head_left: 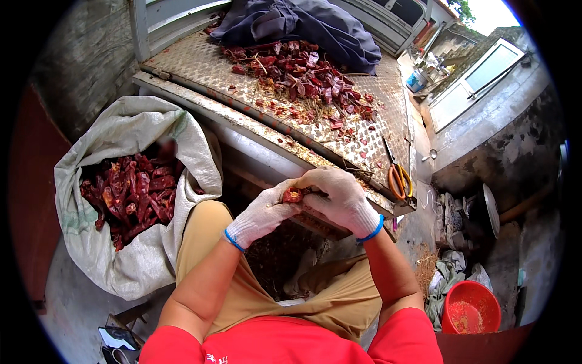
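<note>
Fingers [282,210] bent and closed in now, both hands meeting in the middle: the left hand [264,212] pinches a dried red chilli [292,195] between thumb and fingers, and the right hand [339,197], knuckles arched, pinches it from the other side. That chilli sits just off the near edge of the metal truck bed [200,67], its torn-looking end showing pale seeds. The gloves are off-white knit, with blue bands at the wrists. Beside the left arm, a crinkled woven sack [136,270] gapes wide, full of glossy, wrinkled chillies [136,191]. Up on the raised-pattern metal, a broken, leathery chilli heap [303,76] spills seeds below a rumpled dark cloth [303,24]; orange-handled scissors [397,176] lie by the corner.
</note>
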Tool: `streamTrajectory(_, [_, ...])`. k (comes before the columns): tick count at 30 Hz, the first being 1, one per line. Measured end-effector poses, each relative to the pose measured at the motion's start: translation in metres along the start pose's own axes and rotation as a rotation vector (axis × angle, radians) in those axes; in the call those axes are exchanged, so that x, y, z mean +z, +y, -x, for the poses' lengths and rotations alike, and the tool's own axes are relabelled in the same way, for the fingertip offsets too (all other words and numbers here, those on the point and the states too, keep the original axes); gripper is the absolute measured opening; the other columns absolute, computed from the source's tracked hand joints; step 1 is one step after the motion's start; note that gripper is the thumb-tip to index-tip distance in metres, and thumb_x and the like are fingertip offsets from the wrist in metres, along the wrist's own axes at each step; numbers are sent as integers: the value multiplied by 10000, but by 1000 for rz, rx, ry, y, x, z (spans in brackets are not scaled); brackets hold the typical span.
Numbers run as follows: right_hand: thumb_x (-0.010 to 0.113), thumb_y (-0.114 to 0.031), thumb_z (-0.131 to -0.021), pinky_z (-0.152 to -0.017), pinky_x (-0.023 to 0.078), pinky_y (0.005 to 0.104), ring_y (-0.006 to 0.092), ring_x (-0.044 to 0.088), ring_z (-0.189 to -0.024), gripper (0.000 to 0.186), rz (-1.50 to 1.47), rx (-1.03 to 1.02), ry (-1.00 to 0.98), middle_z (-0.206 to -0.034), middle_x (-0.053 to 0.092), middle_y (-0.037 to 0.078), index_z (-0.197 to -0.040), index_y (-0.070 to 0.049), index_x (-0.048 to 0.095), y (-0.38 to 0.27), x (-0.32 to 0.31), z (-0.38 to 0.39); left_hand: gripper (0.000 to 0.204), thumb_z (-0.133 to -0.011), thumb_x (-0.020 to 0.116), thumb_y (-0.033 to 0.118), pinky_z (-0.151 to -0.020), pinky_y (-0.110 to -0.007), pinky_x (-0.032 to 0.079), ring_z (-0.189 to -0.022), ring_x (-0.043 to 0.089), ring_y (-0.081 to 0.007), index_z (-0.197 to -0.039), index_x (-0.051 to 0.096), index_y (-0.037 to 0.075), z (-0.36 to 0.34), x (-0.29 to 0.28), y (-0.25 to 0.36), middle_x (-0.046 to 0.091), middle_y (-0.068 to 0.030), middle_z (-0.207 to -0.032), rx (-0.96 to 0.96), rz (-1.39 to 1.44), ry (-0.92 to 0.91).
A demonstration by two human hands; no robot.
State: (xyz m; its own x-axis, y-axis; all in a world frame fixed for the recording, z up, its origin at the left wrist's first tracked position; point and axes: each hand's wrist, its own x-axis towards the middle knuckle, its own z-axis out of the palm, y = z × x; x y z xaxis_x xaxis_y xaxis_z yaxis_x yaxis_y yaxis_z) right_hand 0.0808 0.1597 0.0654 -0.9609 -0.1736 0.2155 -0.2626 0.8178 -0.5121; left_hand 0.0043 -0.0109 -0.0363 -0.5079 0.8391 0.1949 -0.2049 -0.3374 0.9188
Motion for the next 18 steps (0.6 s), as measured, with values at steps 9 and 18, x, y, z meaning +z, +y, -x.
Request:
streamTrajectory(9, [696,-97,-868,-777,535,328,200,679,-841,270,-210,152,281,-917,705,81,-1133,-50,684,4,23,19,508,-894,683,36,-978,-289,465,-1083,553,-108,-1371,511,12,-2,2,-7,628,-50,-1204,30,-136,13])
streamTrajectory(18, [673,-225,-904,-777,523,453,317,672,-899,182,386,42,146,-920,684,104,-1054,-127,701,-14,23,7,580,-807,790,9,-984,-282,481,-1110,551,-105,-1324,527,17,-3,6,-1,606,-44,-1216,-29,-187,115])
